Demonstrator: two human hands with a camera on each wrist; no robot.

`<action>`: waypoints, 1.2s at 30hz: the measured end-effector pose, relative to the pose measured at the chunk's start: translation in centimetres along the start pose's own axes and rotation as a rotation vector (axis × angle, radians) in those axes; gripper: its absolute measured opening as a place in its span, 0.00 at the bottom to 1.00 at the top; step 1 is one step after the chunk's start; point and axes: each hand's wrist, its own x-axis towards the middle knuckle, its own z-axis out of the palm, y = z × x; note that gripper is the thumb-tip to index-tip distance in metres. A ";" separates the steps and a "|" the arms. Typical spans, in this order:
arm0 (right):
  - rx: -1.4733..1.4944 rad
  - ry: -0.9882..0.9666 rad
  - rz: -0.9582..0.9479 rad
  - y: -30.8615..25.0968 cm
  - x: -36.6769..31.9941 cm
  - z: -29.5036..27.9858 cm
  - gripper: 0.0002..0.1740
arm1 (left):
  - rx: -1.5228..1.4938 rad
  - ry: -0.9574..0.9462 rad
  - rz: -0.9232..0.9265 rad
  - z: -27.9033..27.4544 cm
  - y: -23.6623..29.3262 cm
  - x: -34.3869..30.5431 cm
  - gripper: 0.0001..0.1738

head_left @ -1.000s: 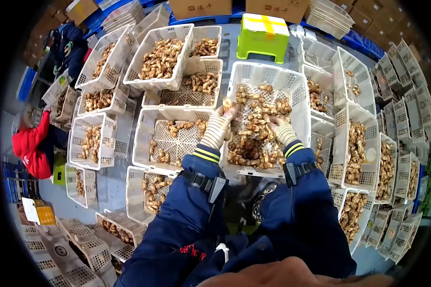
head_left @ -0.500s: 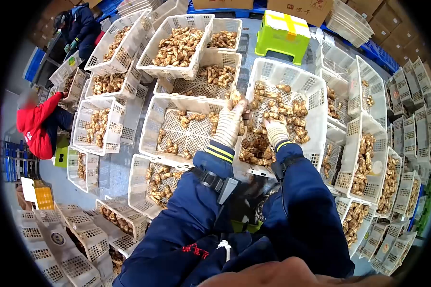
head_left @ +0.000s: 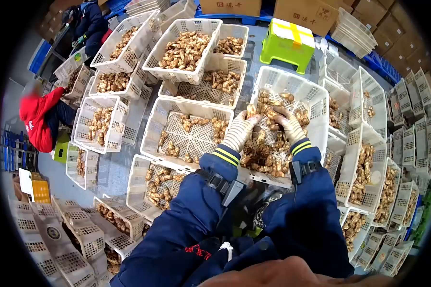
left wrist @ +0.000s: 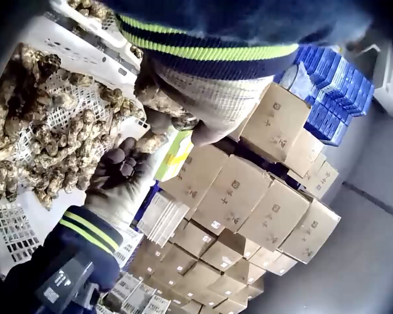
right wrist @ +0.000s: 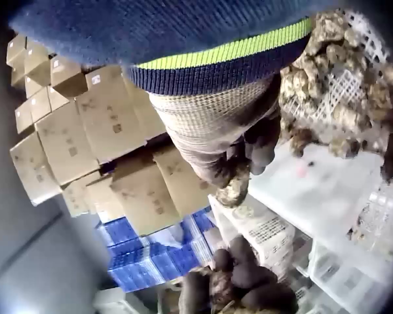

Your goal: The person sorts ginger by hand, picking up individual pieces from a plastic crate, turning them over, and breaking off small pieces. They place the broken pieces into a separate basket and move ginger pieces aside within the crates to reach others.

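Left hand (head_left: 242, 130) grips mushroom (head_left: 252, 111), right hand (head_left: 291, 127) pinches second mushroom (right wrist: 232, 190), hands slightly apart above white crate (head_left: 316, 98) of brown mushrooms (head_left: 273, 163).

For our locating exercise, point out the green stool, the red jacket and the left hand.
Green stool (head_left: 288, 49), head view, side panel.
Red jacket (head_left: 37, 119), head view, torso.
Left hand (head_left: 241, 129), head view, middle.

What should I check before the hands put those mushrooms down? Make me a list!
1. Left hand has a mushroom: ok.
2. Right hand has a mushroom: ok.
3. Left crate has bare space: ok.
4. Big crate under the hands is empty: not ok, lots of mushrooms inside.
5. Green stool is outside the big crate: ok.
6. Held mushrooms are clean all over: cannot tell.
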 end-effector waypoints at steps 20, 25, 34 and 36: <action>-1.171 -0.245 0.127 2.4 -2.6 1.6 0.23 | -0.194 0.127 0.087 -1.2 1.4 -0.6 0.18; -1.698 -0.576 0.282 6.3 -3.1 2.7 0.33 | -0.380 0.308 0.180 -1.1 1.5 -0.3 0.13; -1.544 0.166 -0.314 2.6 -2.0 2.0 0.23 | -0.463 0.427 0.264 -2.0 2.0 -0.4 0.14; -1.395 -0.196 0.143 2.2 -1.6 2.9 0.26 | -0.472 0.440 0.243 -2.1 2.1 -0.4 0.15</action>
